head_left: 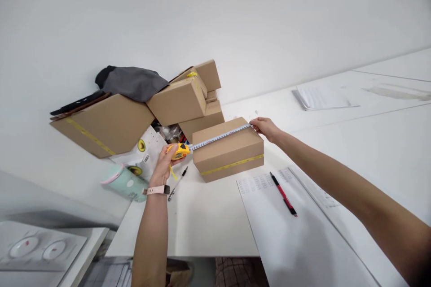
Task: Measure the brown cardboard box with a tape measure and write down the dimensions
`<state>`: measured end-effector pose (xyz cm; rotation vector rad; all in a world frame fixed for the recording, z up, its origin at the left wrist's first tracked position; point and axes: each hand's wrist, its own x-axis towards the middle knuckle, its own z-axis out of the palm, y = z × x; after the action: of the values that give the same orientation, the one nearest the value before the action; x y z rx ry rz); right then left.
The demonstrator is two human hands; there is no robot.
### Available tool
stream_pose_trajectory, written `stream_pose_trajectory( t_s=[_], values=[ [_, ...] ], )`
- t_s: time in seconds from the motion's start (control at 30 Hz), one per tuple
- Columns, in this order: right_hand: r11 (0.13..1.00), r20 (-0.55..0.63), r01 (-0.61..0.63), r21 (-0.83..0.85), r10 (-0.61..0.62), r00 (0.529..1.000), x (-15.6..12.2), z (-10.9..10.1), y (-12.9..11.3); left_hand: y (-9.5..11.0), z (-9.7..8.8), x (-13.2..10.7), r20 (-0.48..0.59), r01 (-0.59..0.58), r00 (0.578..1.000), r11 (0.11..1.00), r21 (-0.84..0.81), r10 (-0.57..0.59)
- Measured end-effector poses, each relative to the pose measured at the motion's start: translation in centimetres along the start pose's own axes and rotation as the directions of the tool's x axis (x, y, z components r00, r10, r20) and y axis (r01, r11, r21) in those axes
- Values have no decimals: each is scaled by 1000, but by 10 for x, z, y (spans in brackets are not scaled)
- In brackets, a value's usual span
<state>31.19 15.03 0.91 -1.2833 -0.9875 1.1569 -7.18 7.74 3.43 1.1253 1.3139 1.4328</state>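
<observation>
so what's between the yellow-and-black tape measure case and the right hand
In the head view, the pale, numbered tape blade runs from the tape measure case to the right hand, across the top of the brown cardboard box.

A plain white wall [269, 22] rises behind a white table [208, 224].

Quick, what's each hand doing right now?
Left hand: closed around the yellow tape measure.
Right hand: closed, pinching the end of the blade at the edge of the cardboard box.
</observation>
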Motion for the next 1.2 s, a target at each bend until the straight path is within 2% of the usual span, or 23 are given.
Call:
stream_pose_trajectory(
  t_s=[0.13,0.23,0.4,0.53,0.6,0.67,0.8,0.93,1.07,1.2],
  values=[
    [996,-39,22,-89,-26,999,7,3,16,-9,-3,14,15,42,999,996,-75,-41],
    [986,-47,21,-163,-29,998,8,2,23,-14,-2,23,-12,42,999,985,-167,-45],
    [975,6,-63,-213,66,998,3,2,28,-31,17,23,-40,57,997,948,-312,-73],
    [975,114,-200,-95,210,971,-5,6,29,-40,34,15,-27,102,992,925,-367,-120],
    [956,166,-291,22,284,944,-12,8,27,-40,39,12,-36,99,992,918,-385,-122],
    [935,164,-343,88,326,931,-19,6,22,-35,44,8,-43,86,993,914,-397,-113],
    [927,93,-357,111,348,933,-27,-7,5,-17,62,0,-40,46,997,910,-413,-68],
    [952,37,-287,109,285,958,-29,-32,-15,-7,89,-4,-21,41,998,901,-431,-55],
    [953,10,-298,59,298,955,-28,-52,-21,-18,111,-7,-9,111,992,896,-430,-127],
    [925,4,-380,13,380,925,-24,-65,-9,-33,123,-11,6,184,980,895,-407,-198]
  ],
)
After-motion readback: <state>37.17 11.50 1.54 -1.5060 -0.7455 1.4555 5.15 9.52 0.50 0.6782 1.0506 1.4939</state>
